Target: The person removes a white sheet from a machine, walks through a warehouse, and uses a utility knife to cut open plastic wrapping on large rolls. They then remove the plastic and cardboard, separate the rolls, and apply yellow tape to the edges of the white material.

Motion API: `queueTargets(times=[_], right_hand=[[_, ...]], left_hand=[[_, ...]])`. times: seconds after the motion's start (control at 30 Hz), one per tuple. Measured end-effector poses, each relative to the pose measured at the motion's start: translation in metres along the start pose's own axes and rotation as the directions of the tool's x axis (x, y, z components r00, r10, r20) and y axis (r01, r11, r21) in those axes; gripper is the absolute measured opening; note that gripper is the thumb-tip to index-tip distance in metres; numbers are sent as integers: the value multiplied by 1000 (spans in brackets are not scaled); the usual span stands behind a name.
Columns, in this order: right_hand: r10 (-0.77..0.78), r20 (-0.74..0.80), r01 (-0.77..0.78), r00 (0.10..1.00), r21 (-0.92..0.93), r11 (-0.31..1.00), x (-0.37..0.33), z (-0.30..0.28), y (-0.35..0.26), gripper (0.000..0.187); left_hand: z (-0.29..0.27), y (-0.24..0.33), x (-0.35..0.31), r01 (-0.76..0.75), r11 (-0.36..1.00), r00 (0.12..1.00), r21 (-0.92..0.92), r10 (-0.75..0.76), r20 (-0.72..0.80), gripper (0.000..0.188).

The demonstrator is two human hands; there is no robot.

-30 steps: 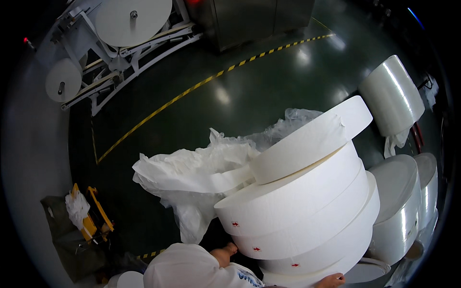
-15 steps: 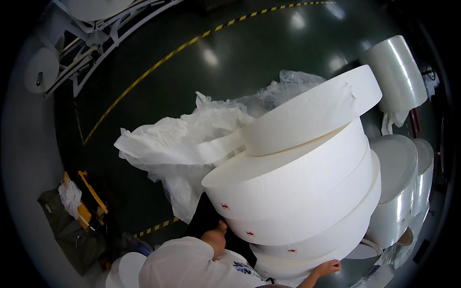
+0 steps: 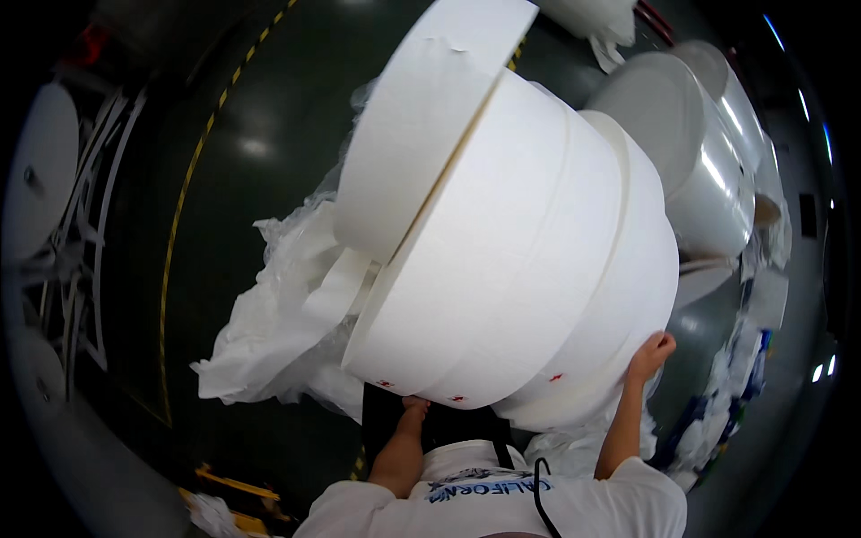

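Note:
Large white paper rolls (image 3: 502, 251) stand stacked in front of me, with small red marks along the side nearest me. On top sits a narrower white roll (image 3: 421, 125), set off toward the far left. A loose paper end trails from it to the left. My left hand (image 3: 415, 405) is at the near lower edge of the stack, its fingers mostly hidden. Against the right side of the lowest rolls, my right hand (image 3: 652, 352) is closed, fingers curled; whatever it may hold is not visible.
Crumpled paper and clear plastic (image 3: 278, 314) lie left of the stack. Film-wrapped rolls (image 3: 691, 143) stand at the right, with packages and wrapping (image 3: 726, 394) nearer me. A white machine frame (image 3: 85, 224) is far left, beyond a yellow-black floor line (image 3: 184, 193).
My view has turned right and come closer to the stack, so the rolls appear rotated. Both hands remain beside the stack; my right arm now shows more fully.

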State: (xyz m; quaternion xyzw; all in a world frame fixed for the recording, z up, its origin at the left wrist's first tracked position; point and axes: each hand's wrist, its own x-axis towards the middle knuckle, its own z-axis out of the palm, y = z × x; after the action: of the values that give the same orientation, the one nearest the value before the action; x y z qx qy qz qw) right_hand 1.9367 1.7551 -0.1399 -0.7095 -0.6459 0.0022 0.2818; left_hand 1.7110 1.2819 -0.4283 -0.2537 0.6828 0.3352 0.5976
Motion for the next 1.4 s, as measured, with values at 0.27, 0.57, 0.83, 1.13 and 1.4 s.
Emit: queueTargets(times=[0.27,0.57,0.83,1.13,1.4], right_hand=[[-21,34,20,999,38,999,23,26,-28,42],[50,72,-48,996,-31,998,16,2,-40,55],[46,-5,-46,999,-75,996,1,-5,-41,54],[-108,-152,113,982,28,993,7,37,11,46],[0,-169,-55,986,-319,946,8,28,-12,49]], left_hand=[[-120,16,-110,270,962,934,-41,-252,252,22],[-228,-19,-312,-287,935,880,-207,172,-443,19],[-221,51,-349,-382,899,851,-214,252,-462,21],[-238,128,-301,-539,841,822,-52,511,-253,21],[-231,85,-271,-617,787,769,-5,604,207,13]])
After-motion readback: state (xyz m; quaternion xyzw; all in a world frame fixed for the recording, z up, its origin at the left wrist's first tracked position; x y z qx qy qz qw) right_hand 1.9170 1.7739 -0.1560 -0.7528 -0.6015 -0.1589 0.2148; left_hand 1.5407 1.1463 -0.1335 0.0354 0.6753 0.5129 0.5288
